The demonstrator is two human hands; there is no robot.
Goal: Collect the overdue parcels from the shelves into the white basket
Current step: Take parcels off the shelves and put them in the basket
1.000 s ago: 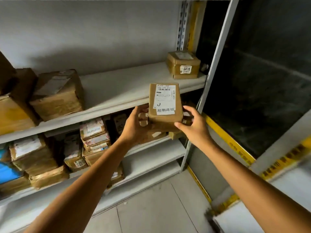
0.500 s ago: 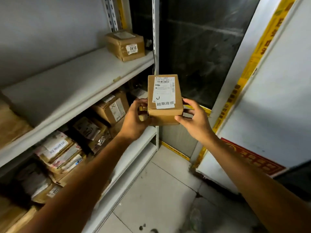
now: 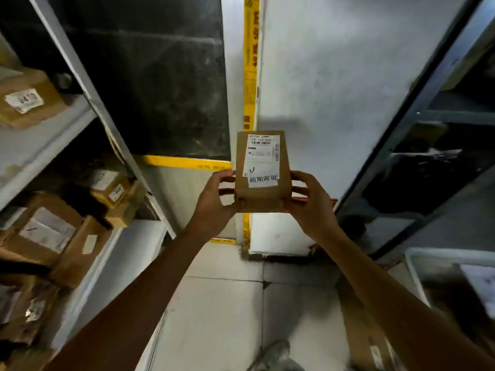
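You hold the parcel [image 3: 262,172] pinched between left hand [image 3: 213,200] and right hand [image 3: 308,202]; white basket not in view. Risk: fingertip-only grip may slip mid-carry.

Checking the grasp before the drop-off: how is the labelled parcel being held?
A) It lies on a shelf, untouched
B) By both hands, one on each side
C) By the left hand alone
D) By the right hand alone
B: the left hand and the right hand each grip one side of the parcel, which is upright with its label facing the camera.
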